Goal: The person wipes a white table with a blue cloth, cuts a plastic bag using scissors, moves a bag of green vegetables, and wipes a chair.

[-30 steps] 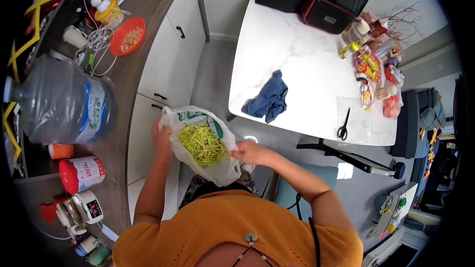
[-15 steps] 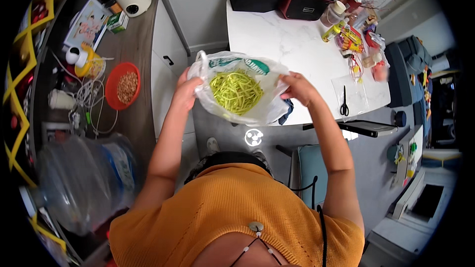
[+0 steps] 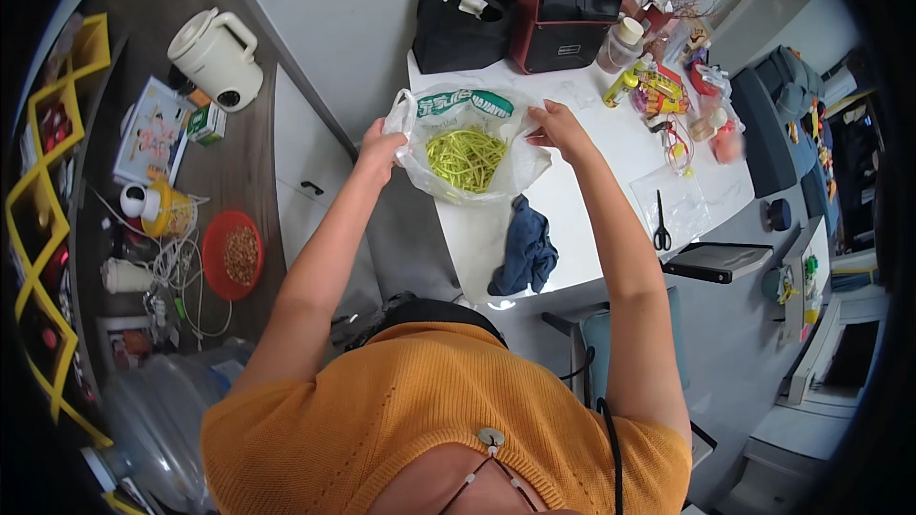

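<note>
A white plastic bag [image 3: 444, 114] with green print hangs open between my two hands. Inside it lies a heap of thin yellow-green strands [image 3: 468, 160], like long bean pods or stems. My left hand [image 3: 380, 151] is closed on the bag's left edge, by its handle. The right edge is pinched in my right hand [image 3: 563, 130]. Beneath and around the bag is the white marbled table [image 3: 582, 229]; whether the bag rests on it I cannot tell. A crumpled dark blue cloth [image 3: 527, 248] lies on the table nearer to me.
Black scissors [image 3: 661, 221] and a clear plastic sheet [image 3: 682, 193] lie at the right. Farther back stand a black bag [image 3: 460, 33] and a red-and-black machine [image 3: 571, 14]. On the left counter are a red bowl [image 3: 212, 257] of nuts or beans and a white jug appliance [image 3: 218, 59].
The bag, held in both hands, has come over the table. The dark blue cloth, mostly hidden before, now shows fully. My view has shifted, too.
</note>
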The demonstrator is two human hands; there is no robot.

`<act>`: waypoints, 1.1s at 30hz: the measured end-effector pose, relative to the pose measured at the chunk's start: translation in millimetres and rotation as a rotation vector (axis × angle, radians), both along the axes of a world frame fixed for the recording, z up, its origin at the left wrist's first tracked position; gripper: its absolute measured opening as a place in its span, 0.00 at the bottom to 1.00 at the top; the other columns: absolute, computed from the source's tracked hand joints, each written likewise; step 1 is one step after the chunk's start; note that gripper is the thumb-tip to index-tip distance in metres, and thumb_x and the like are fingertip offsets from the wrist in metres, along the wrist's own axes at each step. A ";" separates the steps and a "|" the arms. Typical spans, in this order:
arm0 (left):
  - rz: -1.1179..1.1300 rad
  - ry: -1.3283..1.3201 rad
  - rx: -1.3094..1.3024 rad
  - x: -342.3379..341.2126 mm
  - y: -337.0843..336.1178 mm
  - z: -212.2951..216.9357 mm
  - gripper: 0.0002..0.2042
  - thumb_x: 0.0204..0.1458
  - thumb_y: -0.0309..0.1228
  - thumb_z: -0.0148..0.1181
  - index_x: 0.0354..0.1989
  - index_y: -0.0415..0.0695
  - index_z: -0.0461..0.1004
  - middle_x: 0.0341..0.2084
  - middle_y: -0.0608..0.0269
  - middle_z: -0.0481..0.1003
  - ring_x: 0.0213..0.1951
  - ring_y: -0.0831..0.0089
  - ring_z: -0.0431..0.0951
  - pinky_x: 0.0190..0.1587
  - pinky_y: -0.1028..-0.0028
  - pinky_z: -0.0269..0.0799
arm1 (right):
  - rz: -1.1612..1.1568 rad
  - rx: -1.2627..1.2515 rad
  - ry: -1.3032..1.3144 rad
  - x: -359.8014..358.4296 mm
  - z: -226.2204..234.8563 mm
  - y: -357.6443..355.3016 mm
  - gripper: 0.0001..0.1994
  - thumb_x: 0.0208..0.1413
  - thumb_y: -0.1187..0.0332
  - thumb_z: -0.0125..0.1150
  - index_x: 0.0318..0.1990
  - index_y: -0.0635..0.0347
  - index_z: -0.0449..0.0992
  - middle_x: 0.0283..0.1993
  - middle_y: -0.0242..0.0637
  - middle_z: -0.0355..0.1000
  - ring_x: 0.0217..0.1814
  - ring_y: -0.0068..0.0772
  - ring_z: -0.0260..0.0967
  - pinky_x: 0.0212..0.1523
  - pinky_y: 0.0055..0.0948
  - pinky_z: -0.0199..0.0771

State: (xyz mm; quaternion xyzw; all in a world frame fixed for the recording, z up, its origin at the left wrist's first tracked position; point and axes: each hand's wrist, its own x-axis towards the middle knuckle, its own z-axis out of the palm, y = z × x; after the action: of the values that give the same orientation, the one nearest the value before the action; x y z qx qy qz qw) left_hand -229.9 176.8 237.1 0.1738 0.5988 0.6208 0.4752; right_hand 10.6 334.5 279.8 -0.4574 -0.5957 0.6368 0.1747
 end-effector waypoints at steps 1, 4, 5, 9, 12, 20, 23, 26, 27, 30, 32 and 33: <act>-0.010 0.004 0.004 -3.4 9.7 -0.6 0.23 0.35 0.17 0.46 0.46 0.39 0.59 0.37 0.58 0.68 0.35 0.67 0.71 0.31 0.70 0.70 | -0.007 0.003 0.008 -3.6 -3.3 7.9 0.12 0.51 0.66 0.46 0.38 0.65 0.66 0.30 0.36 0.67 0.25 0.23 0.65 0.28 0.22 0.73; -0.009 -0.003 0.024 -8.1 34.0 -2.1 0.22 0.36 0.17 0.46 0.45 0.38 0.59 0.37 0.57 0.67 0.36 0.66 0.71 0.32 0.70 0.71 | -0.074 -0.008 0.038 -12.9 -9.4 20.5 0.12 0.52 0.66 0.46 0.39 0.64 0.66 0.32 0.36 0.68 0.26 0.23 0.66 0.29 0.21 0.72; -0.011 -0.010 0.040 -10.3 41.8 -2.2 0.22 0.36 0.17 0.46 0.45 0.38 0.59 0.37 0.57 0.67 0.36 0.66 0.71 0.32 0.70 0.71 | -0.100 -0.009 0.050 -15.5 -10.1 24.9 0.12 0.52 0.66 0.46 0.40 0.64 0.66 0.33 0.36 0.68 0.26 0.23 0.66 0.29 0.21 0.72; -0.052 -0.076 0.075 -23.7 71.9 -3.9 0.22 0.36 0.16 0.46 0.46 0.37 0.58 0.38 0.54 0.66 0.37 0.65 0.70 0.32 0.71 0.72 | -0.152 0.034 0.042 -21.3 -12.4 40.2 0.12 0.52 0.66 0.45 0.41 0.64 0.66 0.34 0.36 0.68 0.29 0.24 0.67 0.30 0.21 0.72; -0.080 -0.168 0.097 -36.6 93.5 -10.4 0.21 0.35 0.16 0.46 0.44 0.36 0.59 0.36 0.54 0.66 0.35 0.65 0.70 0.30 0.72 0.72 | -0.169 0.052 0.043 -25.9 -10.7 52.1 0.13 0.52 0.66 0.45 0.40 0.66 0.66 0.34 0.37 0.68 0.31 0.25 0.67 0.30 0.20 0.71; -0.208 -0.303 0.132 -57.0 149.2 -15.5 0.21 0.35 0.16 0.46 0.43 0.36 0.60 0.36 0.55 0.66 0.35 0.66 0.70 0.30 0.72 0.74 | -0.370 0.038 0.001 -39.6 -5.4 84.2 0.12 0.52 0.66 0.45 0.39 0.66 0.66 0.34 0.37 0.68 0.33 0.26 0.66 0.31 0.21 0.71; -0.197 -0.295 0.090 -62.5 162.3 -10.7 0.21 0.35 0.16 0.46 0.43 0.36 0.60 0.36 0.55 0.66 0.34 0.66 0.70 0.30 0.71 0.74 | -0.403 0.044 -0.012 -52.2 0.8 89.3 0.12 0.51 0.66 0.45 0.40 0.65 0.66 0.34 0.36 0.68 0.33 0.26 0.66 0.31 0.21 0.71; -0.209 -0.290 0.097 -66.0 169.1 -10.0 0.21 0.35 0.16 0.46 0.44 0.36 0.60 0.36 0.54 0.66 0.34 0.66 0.70 0.30 0.71 0.74 | -0.402 0.036 -0.041 -55.7 8.3 93.9 0.12 0.52 0.65 0.46 0.39 0.62 0.67 0.35 0.34 0.68 0.33 0.24 0.67 0.33 0.22 0.70; -0.224 -0.309 0.104 -68.1 170.8 -11.0 0.21 0.35 0.16 0.46 0.44 0.36 0.60 0.36 0.54 0.66 0.35 0.66 0.70 0.30 0.71 0.74 | -0.400 0.024 -0.054 -53.7 9.0 93.2 0.11 0.52 0.64 0.46 0.39 0.60 0.67 0.35 0.32 0.68 0.33 0.23 0.67 0.34 0.22 0.70; -0.261 -0.375 0.121 -74.9 183.8 -14.5 0.21 0.36 0.16 0.46 0.44 0.36 0.60 0.37 0.54 0.66 0.36 0.64 0.70 0.31 0.70 0.74 | -0.398 0.036 -0.078 -52.3 11.0 99.5 0.12 0.52 0.64 0.46 0.39 0.61 0.67 0.35 0.33 0.69 0.34 0.23 0.67 0.34 0.21 0.70; -0.260 -0.387 0.085 -74.1 191.0 -17.5 0.21 0.36 0.15 0.46 0.44 0.36 0.60 0.37 0.54 0.65 0.36 0.64 0.70 0.31 0.69 0.74 | -0.403 0.022 -0.068 -51.8 6.7 101.4 0.12 0.52 0.64 0.46 0.39 0.62 0.67 0.35 0.34 0.68 0.34 0.24 0.67 0.35 0.21 0.69; -0.258 -0.392 0.071 -73.2 194.4 -18.1 0.20 0.36 0.15 0.46 0.44 0.36 0.60 0.37 0.54 0.65 0.36 0.63 0.70 0.31 0.69 0.74 | -0.416 0.008 -0.079 -51.7 4.4 102.4 0.12 0.52 0.63 0.46 0.39 0.62 0.67 0.35 0.34 0.68 0.34 0.24 0.67 0.35 0.21 0.69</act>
State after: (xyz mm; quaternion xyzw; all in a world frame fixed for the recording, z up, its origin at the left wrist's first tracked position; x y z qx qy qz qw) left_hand -303.1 371.2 219.0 0.1415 0.4456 0.5977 0.6513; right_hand -41.1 436.9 284.2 -0.5947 -0.4971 0.5661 0.2807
